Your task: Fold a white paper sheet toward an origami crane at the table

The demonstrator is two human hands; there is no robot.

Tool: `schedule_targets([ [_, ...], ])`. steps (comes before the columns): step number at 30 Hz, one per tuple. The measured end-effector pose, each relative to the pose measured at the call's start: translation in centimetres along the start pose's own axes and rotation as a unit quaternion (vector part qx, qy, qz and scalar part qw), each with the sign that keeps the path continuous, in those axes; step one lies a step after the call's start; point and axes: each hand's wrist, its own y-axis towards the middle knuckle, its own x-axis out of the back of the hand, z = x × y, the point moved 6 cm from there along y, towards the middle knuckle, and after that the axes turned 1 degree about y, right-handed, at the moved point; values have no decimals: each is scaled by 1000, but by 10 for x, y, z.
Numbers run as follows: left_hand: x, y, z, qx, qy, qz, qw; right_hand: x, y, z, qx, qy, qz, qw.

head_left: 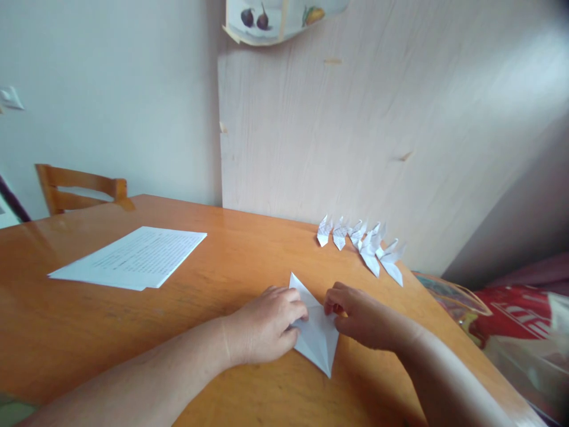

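A folded sheet of white paper (313, 338), kite-shaped with creases, lies on the table in front of me. My left hand (273, 320) rests on its left side, fingers curled and pressed against the paper. At the right edge, my right hand (355, 314) is closed, with thumb and forefinger pinching the paper's edge; its fingertips are partly hidden. One corner of the paper points away from me and another points towards me.
Several folded white paper figures (370, 252) stand in a row at the table's back right. A stack of printed sheets (133, 258) lies on the left of the wooden table (231, 255). Beyond are a wooden chair (84, 181) and, beside the right edge, a red bag (511, 311).
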Motion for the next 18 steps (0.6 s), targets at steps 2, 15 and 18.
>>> schedule_targets([
  [2,1,-1,-1,6,0,-2,1000,1,-1,1,2,0,2,1000],
  [15,8,-1,-5,18,10,-20,1000,7,-5,4,-11,9,33,999],
  [18,8,-1,-5,19,14,-21,999,9,-7,6,-11,12,46,999],
])
